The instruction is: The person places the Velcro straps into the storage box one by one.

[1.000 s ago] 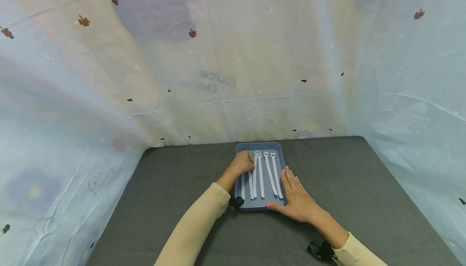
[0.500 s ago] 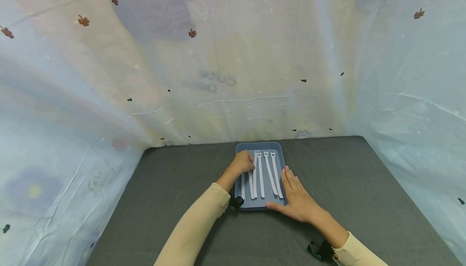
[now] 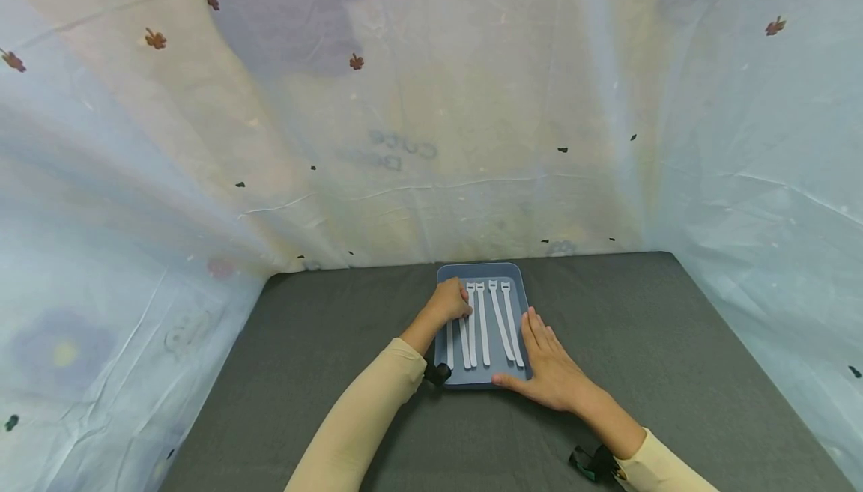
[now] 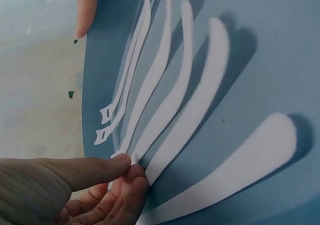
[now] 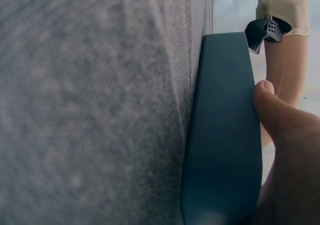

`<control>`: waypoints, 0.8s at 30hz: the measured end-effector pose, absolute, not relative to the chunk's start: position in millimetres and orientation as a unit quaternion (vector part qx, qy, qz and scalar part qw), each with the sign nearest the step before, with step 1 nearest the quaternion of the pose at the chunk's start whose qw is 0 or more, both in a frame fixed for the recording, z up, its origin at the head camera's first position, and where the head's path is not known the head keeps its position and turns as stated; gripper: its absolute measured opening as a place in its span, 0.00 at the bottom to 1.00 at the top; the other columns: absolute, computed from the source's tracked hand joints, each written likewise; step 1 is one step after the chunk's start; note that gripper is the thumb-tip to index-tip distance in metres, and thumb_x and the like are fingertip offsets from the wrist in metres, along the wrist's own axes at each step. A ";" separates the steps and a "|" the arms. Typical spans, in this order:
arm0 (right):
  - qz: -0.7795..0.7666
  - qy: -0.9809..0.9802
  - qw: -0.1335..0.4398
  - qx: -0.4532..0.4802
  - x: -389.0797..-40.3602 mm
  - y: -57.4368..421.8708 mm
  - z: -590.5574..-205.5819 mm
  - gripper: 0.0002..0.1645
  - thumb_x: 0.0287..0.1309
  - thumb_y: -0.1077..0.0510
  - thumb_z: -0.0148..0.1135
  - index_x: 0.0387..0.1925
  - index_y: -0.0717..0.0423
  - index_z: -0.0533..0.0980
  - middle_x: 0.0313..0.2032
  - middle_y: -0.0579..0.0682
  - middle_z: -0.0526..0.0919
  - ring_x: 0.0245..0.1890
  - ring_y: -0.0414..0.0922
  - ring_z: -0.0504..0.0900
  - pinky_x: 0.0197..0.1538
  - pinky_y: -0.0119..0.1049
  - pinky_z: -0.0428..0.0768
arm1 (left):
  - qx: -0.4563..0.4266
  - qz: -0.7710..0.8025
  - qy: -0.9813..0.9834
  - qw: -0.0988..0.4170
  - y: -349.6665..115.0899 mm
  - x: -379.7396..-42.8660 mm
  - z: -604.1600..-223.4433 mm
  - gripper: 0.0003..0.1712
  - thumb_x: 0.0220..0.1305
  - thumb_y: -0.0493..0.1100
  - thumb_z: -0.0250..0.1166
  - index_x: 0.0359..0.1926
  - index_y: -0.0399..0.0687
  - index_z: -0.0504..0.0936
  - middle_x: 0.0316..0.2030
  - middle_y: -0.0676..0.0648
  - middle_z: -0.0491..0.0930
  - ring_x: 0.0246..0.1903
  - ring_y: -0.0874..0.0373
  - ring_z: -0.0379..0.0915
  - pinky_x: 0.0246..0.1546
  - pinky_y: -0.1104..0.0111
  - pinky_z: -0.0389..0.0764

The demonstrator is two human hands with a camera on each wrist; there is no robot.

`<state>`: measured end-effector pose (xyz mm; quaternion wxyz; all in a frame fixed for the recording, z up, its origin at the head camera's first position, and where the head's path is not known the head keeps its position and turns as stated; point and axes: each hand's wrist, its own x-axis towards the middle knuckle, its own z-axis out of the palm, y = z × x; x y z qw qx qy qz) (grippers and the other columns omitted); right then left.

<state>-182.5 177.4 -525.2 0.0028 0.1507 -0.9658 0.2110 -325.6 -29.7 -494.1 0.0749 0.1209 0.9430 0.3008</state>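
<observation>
Several white hook-and-loop cable ties (image 3: pixel 484 327) with slotted heads lie side by side in a shallow blue-grey tray (image 3: pixel 475 380). My left hand (image 3: pixel 449 301) is over the tray's left part. In the left wrist view its thumb and forefinger pinch one cable tie (image 4: pixel 172 97) close to its head, and the curled fingers hide the head ends of the leftmost ties. My right hand (image 3: pixel 554 372) rests with straight fingers along the tray's right side. Its thumb (image 5: pixel 265 92) touches the tray's near rim in the right wrist view.
The tray stands on a dark grey cloth-covered table (image 3: pixel 337 372), close to its back edge. Pale patterned sheeting (image 3: pixel 431 132) hangs behind the table and on both sides. A black strap-on camera (image 3: pixel 438 374) on the left wrist overlaps the tray's near left corner.
The head of the cable tie at my left fingertips has shifted slightly left and toward me, so it no longer overlaps its neighbour's head. Both hands have stayed nearly in place.
</observation>
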 end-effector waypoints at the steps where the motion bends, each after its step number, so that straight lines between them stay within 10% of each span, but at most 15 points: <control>1: 0.212 -0.966 0.003 0.151 -182.7 177.3 -525.4 0.75 0.43 0.15 0.50 0.74 0.58 0.35 0.75 0.58 0.34 0.76 0.55 0.38 0.74 0.54 0.45 | 0.122 0.302 0.943 0.075 -29.9 -325.7 -494.1 0.12 0.49 0.34 0.73 0.29 0.41 0.75 0.23 0.48 0.77 0.19 0.60 0.70 0.19 0.73 0.69; 15: 0.212 -0.965 -0.003 0.156 -184.3 177.1 -525.3 0.74 0.43 0.14 0.49 0.74 0.58 0.35 0.75 0.59 0.33 0.76 0.55 0.38 0.74 0.55 0.47 | 0.143 0.347 0.923 0.086 -41.2 -330.2 -491.3 0.10 0.55 0.37 0.70 0.34 0.44 0.76 0.23 0.51 0.82 0.21 0.62 0.77 0.22 0.73 0.75; 24: 0.218 -0.963 -0.008 0.156 -181.6 179.5 -516.5 0.75 0.44 0.15 0.51 0.74 0.62 0.37 0.75 0.59 0.32 0.75 0.57 0.39 0.73 0.55 0.48 | 0.141 0.431 0.884 0.116 -64.7 -332.2 -475.9 0.12 0.65 0.49 0.63 0.44 0.47 0.78 0.36 0.43 0.85 0.37 0.46 0.83 0.35 0.62 0.82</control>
